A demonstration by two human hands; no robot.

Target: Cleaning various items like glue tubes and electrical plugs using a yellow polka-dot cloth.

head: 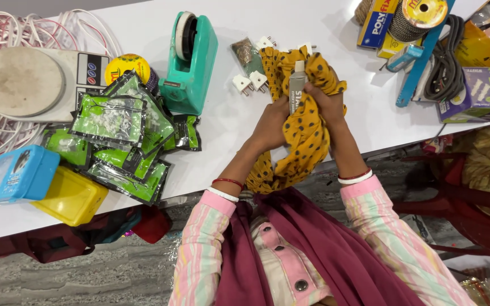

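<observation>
Gripping grey tube (296, 86) and yellow cloth (304, 133): both hands (270, 126); green packets (123, 133) left.

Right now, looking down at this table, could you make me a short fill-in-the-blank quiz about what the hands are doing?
1. Both hands grip a ____ cloth with dark dots.
2. The right hand holds a small grey ____ against the cloth.
3. The teal tape dispenser stands on the ____ table.
4. Beside the cloth lie white ____.

Missing words: yellow; tube; white; plugs
</observation>
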